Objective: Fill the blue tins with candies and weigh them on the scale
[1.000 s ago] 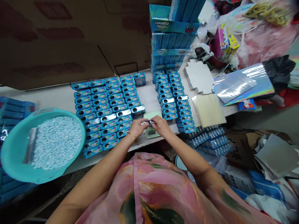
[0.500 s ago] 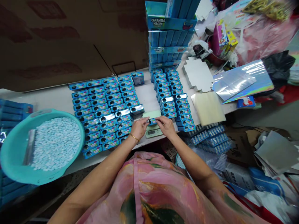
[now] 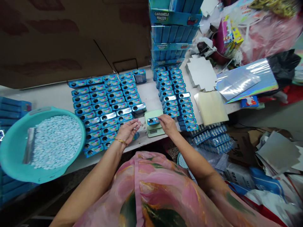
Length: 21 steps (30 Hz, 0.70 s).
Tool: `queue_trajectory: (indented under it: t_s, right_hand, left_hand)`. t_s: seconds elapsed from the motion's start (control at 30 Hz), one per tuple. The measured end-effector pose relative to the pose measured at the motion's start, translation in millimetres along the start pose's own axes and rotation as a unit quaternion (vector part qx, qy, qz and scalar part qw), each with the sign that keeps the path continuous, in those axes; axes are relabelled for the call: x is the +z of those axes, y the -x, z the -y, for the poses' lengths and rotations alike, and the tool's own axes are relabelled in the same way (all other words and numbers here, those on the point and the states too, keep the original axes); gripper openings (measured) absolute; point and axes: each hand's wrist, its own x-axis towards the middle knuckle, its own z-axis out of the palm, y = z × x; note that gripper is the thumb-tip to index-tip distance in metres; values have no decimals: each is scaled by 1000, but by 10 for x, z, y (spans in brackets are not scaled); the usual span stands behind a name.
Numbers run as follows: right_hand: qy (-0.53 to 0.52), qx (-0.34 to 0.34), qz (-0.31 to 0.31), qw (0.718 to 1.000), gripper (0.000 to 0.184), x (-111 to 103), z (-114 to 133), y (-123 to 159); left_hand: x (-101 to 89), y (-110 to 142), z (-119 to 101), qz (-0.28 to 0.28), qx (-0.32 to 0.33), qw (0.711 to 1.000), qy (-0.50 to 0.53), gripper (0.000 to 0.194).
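Note:
A small blue candy tin (image 3: 152,121) sits on a pale green kitchen scale (image 3: 155,131), with whitish bits showing on its top. My right hand (image 3: 167,125) has its fingertips closed at the tin's right end. To the left of the scale, my left hand (image 3: 129,130) is turned partly palm up, its fingers curled together around small pale candies that are hard to make out. Rows of similar blue tins (image 3: 101,105) stand left of the scale, partly behind my left hand. Two more columns of tins (image 3: 171,91) stand beyond my right hand.
At the left, a turquoise basin (image 3: 79,138) holds pale blue candies (image 3: 56,142) and a metal scoop (image 3: 28,145). Stacked blue display boxes (image 3: 174,19) rise at the back. White card cutouts (image 3: 202,74) and yellowish sheets (image 3: 211,107) lie right. A large cardboard box (image 3: 71,37) borders the table.
My left hand has left the tin and moved left and slightly down, turning its palm up. My right hand stays at the tin's right end. The view has shifted slightly.

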Motion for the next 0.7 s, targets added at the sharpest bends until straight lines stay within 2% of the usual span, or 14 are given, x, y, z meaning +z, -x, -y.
queue_trajectory:
  t_s: [0.17,0.27,0.4,0.47,0.57,0.7]
  right_hand:
    - [102,-64,119,986,28,161,158,-134]
    - [133,-79,133,979,29,172,251,-179]
    - [184,-118,161,962,24,69,275,-179]
    - [176,-111,139,968,24,-8,225,-133]
    - [127,-64,61,988,26,-129,114,-15]
    - [49,-15,-16,999,26,-256,4,151]
  left_hand:
    - [-199,154,30,-19,-27,999,36,17]
    - [-236,237,44,-23,-32,998,38,18]
    - [-251,303,4,-26,-40,998,50,17]
    - [-265,329,-26,-27,-52,996,67,16]
    - [-302,380,-38,-24,-75,993,87,16]
    - [-375,475,61,0,-111,990,89,18]
